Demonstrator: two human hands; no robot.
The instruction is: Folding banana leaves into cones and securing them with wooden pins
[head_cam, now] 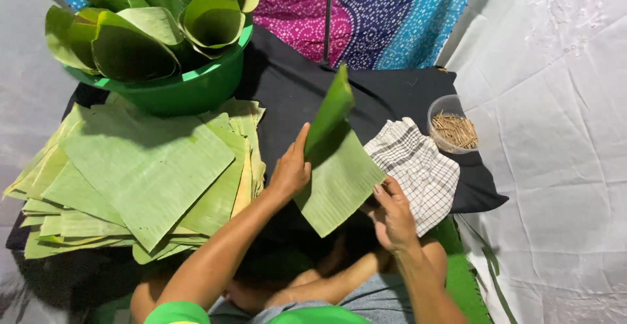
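Banana leaf piece (pixel 336 180) held between both hands above the black cloth (pixel 287 89): left hand (pixel 289 170) folds its upper edge up, right hand (pixel 394 211) pinches its lower right edge.

Your left hand (pixel 289 170) was raised ahead of you, palm turned inward, fingers pointing up and pressed flat, thumb alongside, with the bare forearm running back toward your chest. Your right hand (pixel 394 213) sat lower and nearer your body, knuckles up, fingers curled in a pinch, wrist bent and the forearm angled in from the right.
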